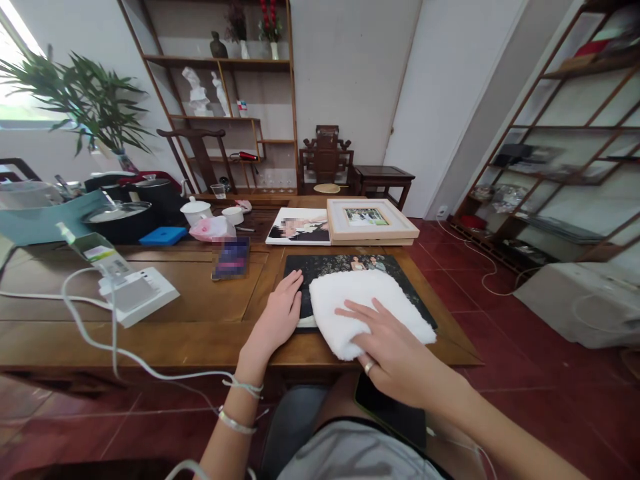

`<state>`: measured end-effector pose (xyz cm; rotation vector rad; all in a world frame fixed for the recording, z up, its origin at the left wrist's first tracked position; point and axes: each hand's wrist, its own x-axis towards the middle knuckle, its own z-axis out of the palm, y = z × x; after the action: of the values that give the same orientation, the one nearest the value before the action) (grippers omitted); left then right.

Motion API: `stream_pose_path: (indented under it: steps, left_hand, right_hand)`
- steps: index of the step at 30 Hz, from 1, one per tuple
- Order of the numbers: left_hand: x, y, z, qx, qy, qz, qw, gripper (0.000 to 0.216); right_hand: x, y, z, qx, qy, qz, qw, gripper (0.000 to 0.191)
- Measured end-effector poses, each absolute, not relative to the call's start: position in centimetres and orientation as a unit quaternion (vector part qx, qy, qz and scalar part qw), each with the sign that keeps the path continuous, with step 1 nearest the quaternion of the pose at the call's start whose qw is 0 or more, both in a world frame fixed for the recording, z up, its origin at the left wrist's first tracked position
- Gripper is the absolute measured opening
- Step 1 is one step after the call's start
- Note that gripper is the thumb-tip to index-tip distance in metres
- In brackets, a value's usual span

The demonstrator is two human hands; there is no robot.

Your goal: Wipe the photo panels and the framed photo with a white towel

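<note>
A dark photo panel (pixel 330 267) lies flat on the wooden table (pixel 200 307) in front of me. A folded white towel (pixel 360 300) rests on it. My right hand (pixel 387 343) lies flat on the towel's near edge, fingers stretched out, a ring on one finger. My left hand (pixel 277 313) presses flat on the panel's left edge, fingers together and extended, holding nothing.
Behind the panel lie a second photo print (pixel 299 227) and a framed picture (pixel 371 220). A phone (pixel 231 259), white box (pixel 140 293), blue tray (pixel 163 235), cups and dark pots (pixel 120 217) sit to the left. A white cable (pixel 100 333) trails across. Shelves stand behind and at right.
</note>
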<state>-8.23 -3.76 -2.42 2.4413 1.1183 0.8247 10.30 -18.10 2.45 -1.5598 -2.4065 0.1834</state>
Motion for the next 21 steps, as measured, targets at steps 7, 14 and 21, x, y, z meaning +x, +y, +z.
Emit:
stream_pose_path:
  steps: [7, 14, 21]
  left_hand:
    - [-8.2, -3.8, -2.2, 0.853, 0.391, 0.295, 0.18, 0.043]
    - [-8.1, -3.8, -2.3, 0.851, 0.389, 0.302, 0.181, 0.043]
    - [-8.1, -3.8, -2.2, 0.854, 0.376, 0.308, 0.186, 0.043]
  right_hand:
    - [11.0, -11.6, 2.8, -0.573, -0.809, 0.038, 0.122, 0.033]
    - [10.2, -8.0, 2.7, -0.599, -0.792, 0.005, 0.119, 0.035]
    - [9.1, -13.9, 2.3, -0.545, -0.825, 0.039, 0.145, 0.031]
